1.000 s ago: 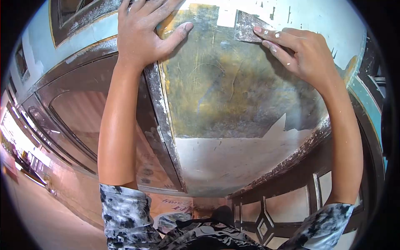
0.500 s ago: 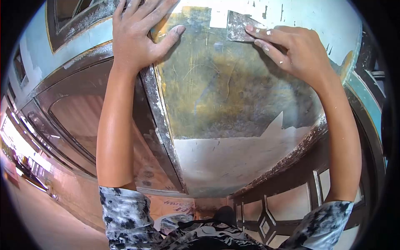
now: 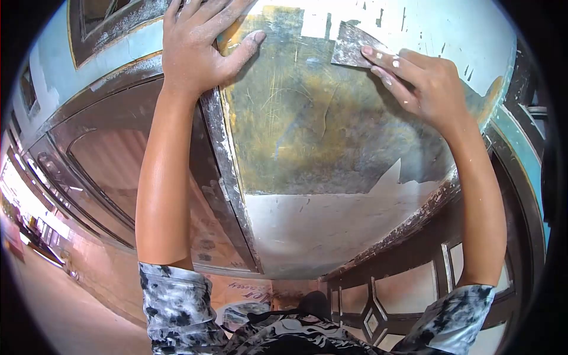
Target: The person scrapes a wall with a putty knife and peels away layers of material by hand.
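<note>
My left hand (image 3: 198,44) lies flat and spread against the upper left edge of a wall panel (image 3: 319,130) whose paint is stripped to a blue-yellow patch. A metal scraper blade (image 3: 350,46) rests on the panel near the top, where white paint remains. My right hand (image 3: 423,80) grips the scraper, with two fingers pressed along its blade. White paint still covers the panel's lower part (image 3: 319,225).
A dark wooden door frame (image 3: 112,148) runs along the left of the panel. Dark wooden lattice with pale panes (image 3: 408,290) stands at lower right. A street-like floor (image 3: 53,296) shows at lower left. My patterned sleeves fill the bottom.
The scraper and my right hand slid left along the panel's top, then back right and slightly down. My left hand stayed pressed in place.
</note>
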### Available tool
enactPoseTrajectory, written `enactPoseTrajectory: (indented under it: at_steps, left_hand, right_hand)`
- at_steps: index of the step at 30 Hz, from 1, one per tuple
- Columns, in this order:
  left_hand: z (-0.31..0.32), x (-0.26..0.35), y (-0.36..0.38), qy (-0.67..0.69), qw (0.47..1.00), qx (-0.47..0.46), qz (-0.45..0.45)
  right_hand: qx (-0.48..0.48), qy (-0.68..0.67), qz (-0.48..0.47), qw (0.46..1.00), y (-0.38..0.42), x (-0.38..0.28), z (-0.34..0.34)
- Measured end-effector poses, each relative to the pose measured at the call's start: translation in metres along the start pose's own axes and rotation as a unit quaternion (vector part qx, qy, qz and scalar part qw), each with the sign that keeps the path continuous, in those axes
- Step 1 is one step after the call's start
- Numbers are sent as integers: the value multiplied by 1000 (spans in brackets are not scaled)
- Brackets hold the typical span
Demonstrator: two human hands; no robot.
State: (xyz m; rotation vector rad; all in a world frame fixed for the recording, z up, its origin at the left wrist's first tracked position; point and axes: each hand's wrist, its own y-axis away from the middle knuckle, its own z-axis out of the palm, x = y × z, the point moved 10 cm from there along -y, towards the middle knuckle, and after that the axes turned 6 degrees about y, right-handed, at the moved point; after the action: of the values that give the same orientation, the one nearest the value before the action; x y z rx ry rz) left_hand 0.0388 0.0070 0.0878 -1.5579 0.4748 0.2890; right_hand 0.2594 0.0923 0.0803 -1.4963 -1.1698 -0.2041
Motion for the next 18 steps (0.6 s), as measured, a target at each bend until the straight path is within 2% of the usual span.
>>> enactPoseTrajectory:
  at_steps: [2,6,10,16,18]
  left_hand:
    - [1,-2,1,-6,1000,-7,-5]
    - [2,0,-3,-16,999,-37,-29]
    - [2,1,0,-21,1000,-10,-7]
    - [4,3,-1,-23,1000,7,-4]
    - [4,2,-2,-11,1000,6,-1]
  right_hand:
    - [21,7,-8,1000,-5,-3,-2]
    - [-7,20,2,1000,-7,4,5]
    - [19,5,-35,999,-9,2,2]
    - [-43,-25,7,999,-14,8,5]
    - [-24,-22,7,999,-13,6,3]
